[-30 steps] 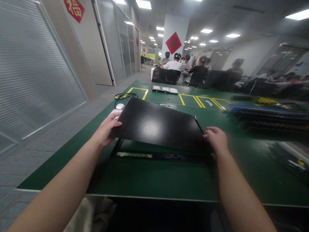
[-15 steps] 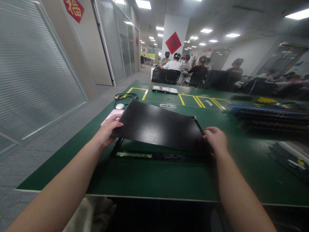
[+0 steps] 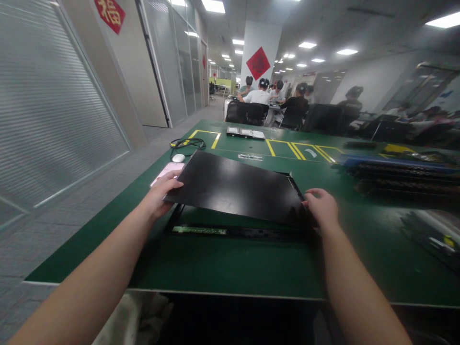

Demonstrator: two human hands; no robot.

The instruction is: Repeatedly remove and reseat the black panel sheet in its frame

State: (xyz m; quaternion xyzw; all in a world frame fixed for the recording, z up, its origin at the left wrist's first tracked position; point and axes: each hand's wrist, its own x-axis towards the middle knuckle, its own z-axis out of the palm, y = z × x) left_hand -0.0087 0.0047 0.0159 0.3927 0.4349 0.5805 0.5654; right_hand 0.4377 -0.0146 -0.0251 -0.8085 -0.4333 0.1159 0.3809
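A thin black display panel (image 3: 237, 184) is tilted over a black rectangular frame (image 3: 266, 234) that lies on the green table. My left hand (image 3: 161, 194) grips the panel's left edge, thumb on top and fingers beneath, and keeps that side raised. At the opposite side the panel sits low against the frame. My right hand (image 3: 321, 206) is closed at the frame's right side, fingertips pinching near the panel's corner; its grip is partly hidden. Along the frame's near side runs a green circuit strip (image 3: 199, 230).
Left of the panel lie a pink-screened phone (image 3: 167, 173), a white mouse (image 3: 178, 157) and a coiled black cable (image 3: 189, 143). Small tools (image 3: 249, 156) and a drive-like tray (image 3: 245, 133) sit farther back. Stacked dark panels (image 3: 398, 177) occupy the right. People sit beyond the table.
The panel's left and far edges have dipped slightly, and the light reflections on it have shifted. Both hands keep nearly the same places.
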